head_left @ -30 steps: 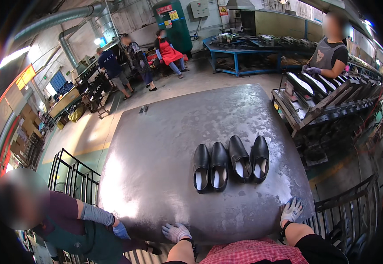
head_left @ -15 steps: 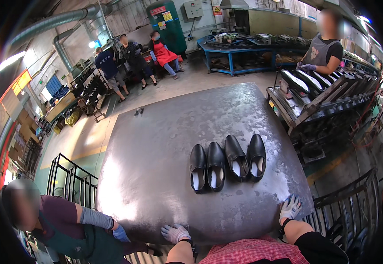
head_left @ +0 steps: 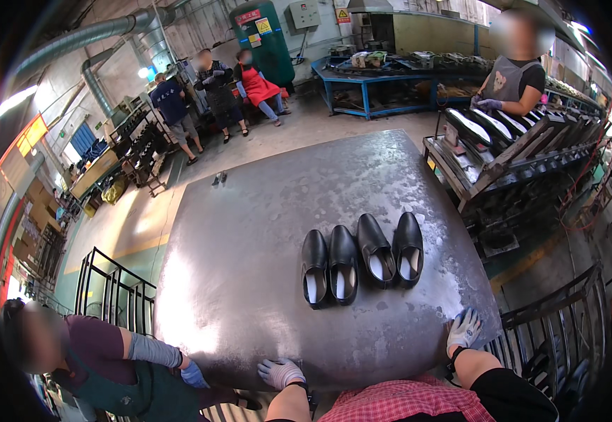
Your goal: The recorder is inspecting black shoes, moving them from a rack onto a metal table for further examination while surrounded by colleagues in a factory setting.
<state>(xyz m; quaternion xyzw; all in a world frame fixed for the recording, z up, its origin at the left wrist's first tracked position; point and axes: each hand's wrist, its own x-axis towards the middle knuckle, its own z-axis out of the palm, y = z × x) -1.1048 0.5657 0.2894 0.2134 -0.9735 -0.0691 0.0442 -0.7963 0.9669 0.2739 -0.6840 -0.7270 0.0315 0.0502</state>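
My left hand (head_left: 280,373), in a pale knit glove, lies with its fingers stretched out on the near edge of the metal table (head_left: 249,281). Toward the table's right edge, my right hand (head_left: 465,329) rests flat in a similar white glove, fingers apart. Neither hand holds anything. Beyond them, right of the table's middle, two pairs of black slip-on shoes stand side by side with toes pointing away: the leftmost shoe (head_left: 315,269), a second shoe (head_left: 343,264), a third shoe (head_left: 376,250) and the rightmost shoe (head_left: 408,250). White insoles show inside them.
A person's blue-gloved hand (head_left: 193,375) is at the table's near left corner. Black metal racks (head_left: 112,285) flank the table. At the right, a co-worker stands behind a cart of shoe parts (head_left: 485,169). A blue-framed workbench (head_left: 369,95) is at the back, near several people.
My hands and the shoes stay in place. The view shifts slightly. At the back, the standing person in a dark apron has raised an arm toward the chest.
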